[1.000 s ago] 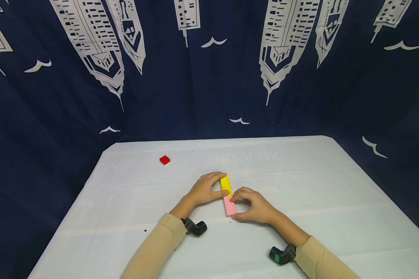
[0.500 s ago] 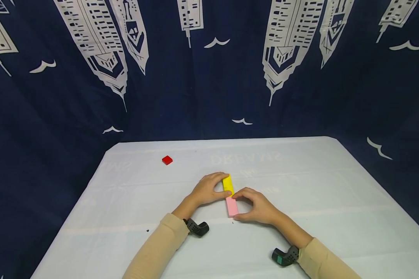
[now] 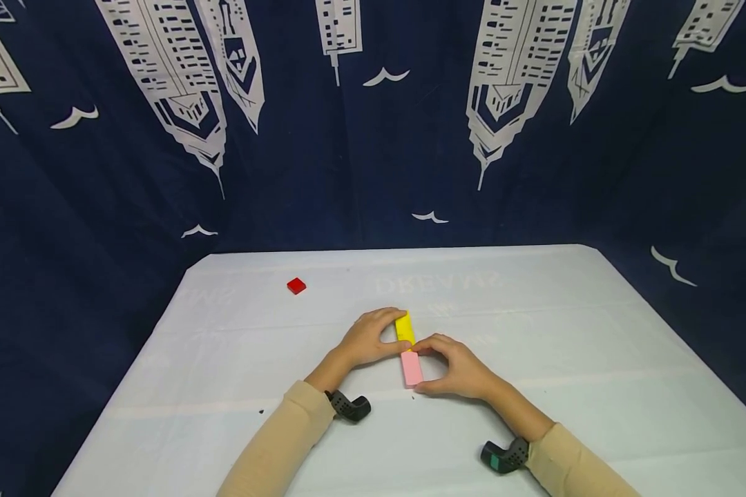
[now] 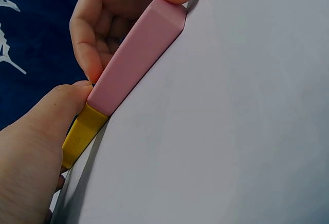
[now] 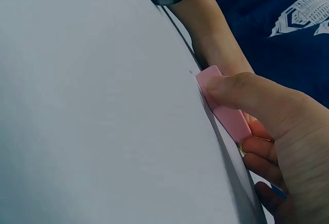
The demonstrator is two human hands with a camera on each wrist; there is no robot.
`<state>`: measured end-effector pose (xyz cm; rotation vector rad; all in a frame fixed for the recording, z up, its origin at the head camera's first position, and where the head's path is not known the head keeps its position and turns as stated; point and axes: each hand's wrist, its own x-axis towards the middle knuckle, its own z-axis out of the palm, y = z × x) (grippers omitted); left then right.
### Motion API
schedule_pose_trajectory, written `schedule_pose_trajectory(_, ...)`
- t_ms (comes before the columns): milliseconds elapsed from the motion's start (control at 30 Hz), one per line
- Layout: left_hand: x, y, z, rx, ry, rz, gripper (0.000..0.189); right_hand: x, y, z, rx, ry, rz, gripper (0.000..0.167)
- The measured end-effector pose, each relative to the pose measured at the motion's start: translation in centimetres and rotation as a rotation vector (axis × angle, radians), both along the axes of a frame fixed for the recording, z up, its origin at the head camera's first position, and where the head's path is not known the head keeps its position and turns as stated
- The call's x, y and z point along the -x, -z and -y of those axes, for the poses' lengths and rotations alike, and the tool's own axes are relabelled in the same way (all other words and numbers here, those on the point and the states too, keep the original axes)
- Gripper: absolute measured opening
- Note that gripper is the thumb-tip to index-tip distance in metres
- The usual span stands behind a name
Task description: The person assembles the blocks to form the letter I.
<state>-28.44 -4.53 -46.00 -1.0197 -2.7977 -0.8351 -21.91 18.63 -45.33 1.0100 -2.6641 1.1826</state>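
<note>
A yellow block (image 3: 405,329) and a pink block (image 3: 412,370) lie end to end on the white table, their short ends touching. My left hand (image 3: 367,338) holds the yellow block lengthwise, thumb at the near end and fingers at the far end. With thumb and fingers at its two ends, my right hand (image 3: 456,366) grips the pink block. In the left wrist view the pink block (image 4: 136,57) meets the yellow block (image 4: 85,134), which the left hand partly covers. The right thumb presses the near end of the pink block (image 5: 231,124) in the right wrist view.
A small red block (image 3: 296,286) lies apart at the back left of the white table (image 3: 534,310). Dark blue cloth (image 3: 348,172) with white printed buildings hangs behind the table. A black wrist camera (image 3: 351,407) sits on the left wrist, another black camera (image 3: 503,457) on the right.
Hands and blocks keep almost the same arrangement. The whole view shifted slightly early on. The right fingertips have moved slightly toward the seam between the two blocks.
</note>
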Motion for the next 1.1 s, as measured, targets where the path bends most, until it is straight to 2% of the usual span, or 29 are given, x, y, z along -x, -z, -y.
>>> schedule_pose_trajectory(167,0.0,0.0,0.1,-0.015,-0.001,0.004,0.066,0.5,-0.1,0.2,0.037,-0.012,0.017,0.054)
schedule_pose_trajectory(433,-0.1,0.2,0.0,-0.004,-0.001,0.013,0.066,1.4,-0.2,0.6,0.107,-0.002,0.092,0.042)
schedule_pose_trajectory(667,-0.2,0.0,-0.1,0.004,-0.003,0.026,0.067,2.0,-0.3,0.7,0.093,-0.011,0.137,0.051)
schedule_pose_trajectory(933,-0.2,-0.2,0.0,0.006,-0.004,0.024,0.067,2.7,-0.3,0.7,0.067,-0.038,0.112,0.056)
schedule_pose_trajectory(1100,-0.1,0.0,0.0,0.012,-0.001,0.018,0.067,3.1,0.0,0.7,0.082,-0.038,0.132,0.055)
